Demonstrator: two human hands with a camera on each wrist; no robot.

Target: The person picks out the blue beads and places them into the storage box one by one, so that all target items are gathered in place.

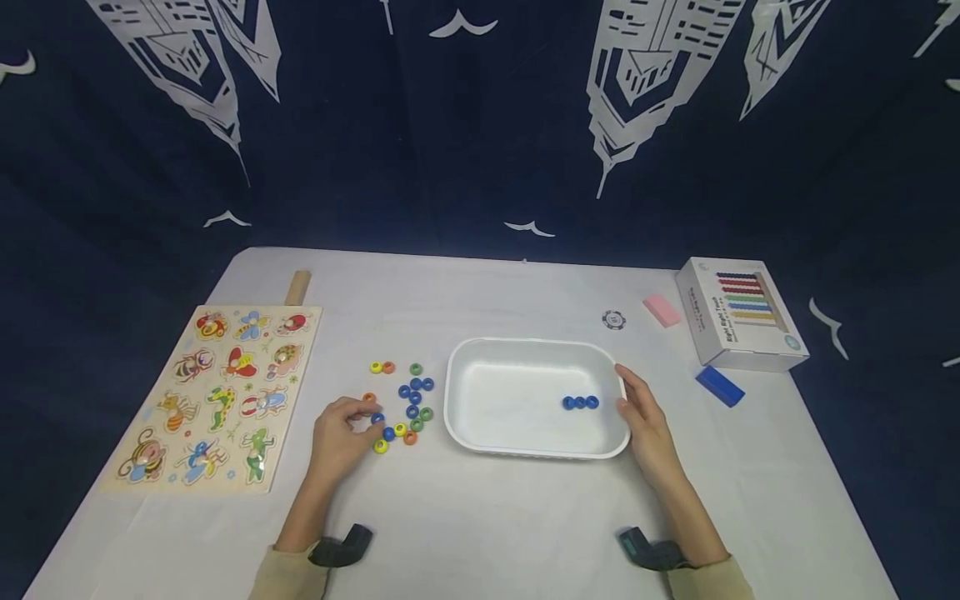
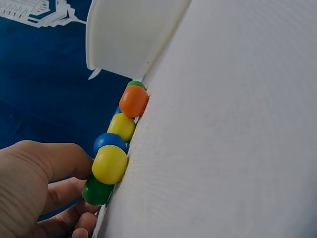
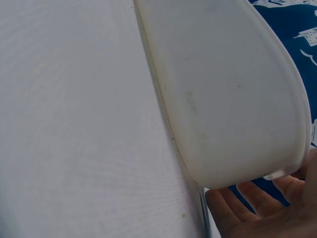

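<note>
My left hand (image 1: 341,437) reaches in from the left, thumb and forefinger pinching a blue bead (image 1: 377,418) at the edge of a group of loose beads. In the left wrist view, a green bead (image 2: 96,191) shows between that thumb and the fingers, beside a yellow bead (image 2: 109,164). Blue, yellow, green and orange beads lie scattered just right of the hand. A white tray (image 1: 517,455) stands in the middle, with three blue beads (image 1: 580,402) in a row inside. At its right end, my right hand (image 1: 647,425) holds the rim; its fingers (image 3: 257,201) show below the lip.
On the left lies a wooden insect puzzle board (image 1: 232,375), with a wooden strip (image 1: 297,287) behind it. A white box (image 1: 742,317), a pink block (image 1: 662,310), a blue block (image 1: 720,386) and a round chip (image 1: 613,320) sit at the back right.
</note>
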